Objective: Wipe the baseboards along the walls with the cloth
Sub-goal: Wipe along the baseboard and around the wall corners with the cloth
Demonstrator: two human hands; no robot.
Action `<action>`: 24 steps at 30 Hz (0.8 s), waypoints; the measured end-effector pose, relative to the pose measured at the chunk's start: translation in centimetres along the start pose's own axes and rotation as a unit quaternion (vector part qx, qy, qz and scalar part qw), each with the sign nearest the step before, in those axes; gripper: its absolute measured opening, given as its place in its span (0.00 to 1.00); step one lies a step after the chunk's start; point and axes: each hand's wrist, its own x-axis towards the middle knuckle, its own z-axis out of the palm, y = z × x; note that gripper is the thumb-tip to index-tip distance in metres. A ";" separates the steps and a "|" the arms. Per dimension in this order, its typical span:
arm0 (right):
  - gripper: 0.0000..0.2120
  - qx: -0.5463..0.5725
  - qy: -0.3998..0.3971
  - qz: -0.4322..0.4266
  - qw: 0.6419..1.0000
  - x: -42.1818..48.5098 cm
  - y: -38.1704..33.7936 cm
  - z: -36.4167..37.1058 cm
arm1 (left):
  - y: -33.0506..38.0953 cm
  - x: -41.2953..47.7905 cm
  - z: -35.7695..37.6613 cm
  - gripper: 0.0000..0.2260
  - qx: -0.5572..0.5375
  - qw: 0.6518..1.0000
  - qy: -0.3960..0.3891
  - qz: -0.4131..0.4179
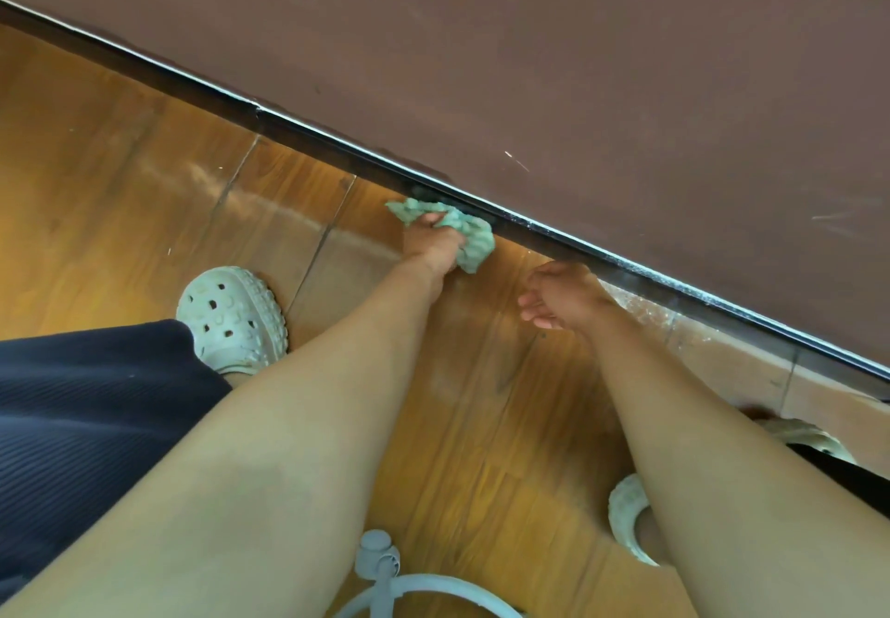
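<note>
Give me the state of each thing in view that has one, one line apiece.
green cloth: bunched, pressed against the baseboard.
left hand: grips the cloth.
right hand: holds nothing, fingers loosely curled, near the baseboard.
baseboard: dark and glossy, with pale specks along its top edge to the right of the cloth.
wooden floor: marked with pale, dusty streaks.
white clog: worn on a foot, flat on the floor.

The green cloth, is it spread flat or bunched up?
Bunched up. The cloth is crumpled in the left hand, which grips it at the baseboard, loose ends sticking out.
</note>
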 end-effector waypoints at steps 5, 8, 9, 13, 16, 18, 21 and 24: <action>0.07 -0.013 -0.019 -0.011 1.000 -0.1 -1.0 0.6 | 0.0 0.2 0.1 0.17 0.012 0.999 0.000 0.034; 0.07 0.005 -0.015 -0.015 1.000 -0.2 -1.4 0.6 | 0.7 0.8 -0.1 0.15 -0.035 0.990 0.110 0.076; 0.08 0.010 -0.016 -0.014 1.000 -0.1 -1.4 0.7 | 0.8 0.9 -0.1 0.15 -0.051 0.988 0.130 0.072; 0.08 0.024 -0.018 -0.011 0.999 -0.2 -1.2 1.1 | 0.1 -0.2 0.8 0.20 -0.058 0.996 0.065 0.020; 0.10 0.030 -0.013 -0.002 0.999 0.0 -0.8 1.0 | -1.3 -1.7 2.0 0.18 -0.015 0.999 -0.036 0.001; 0.10 0.034 -0.006 0.004 0.999 0.1 -0.6 0.8 | -1.4 -1.8 2.6 0.16 0.009 0.999 -0.037 0.006; 0.10 0.037 -0.002 0.002 0.999 0.2 -0.4 0.2 | -0.3 -1.6 2.5 0.13 -0.012 0.997 0.060 0.041; 0.09 0.035 0.000 -0.001 0.999 0.2 -0.2 -0.1 | 0.9 -1.2 1.8 0.13 -0.058 0.991 0.118 0.029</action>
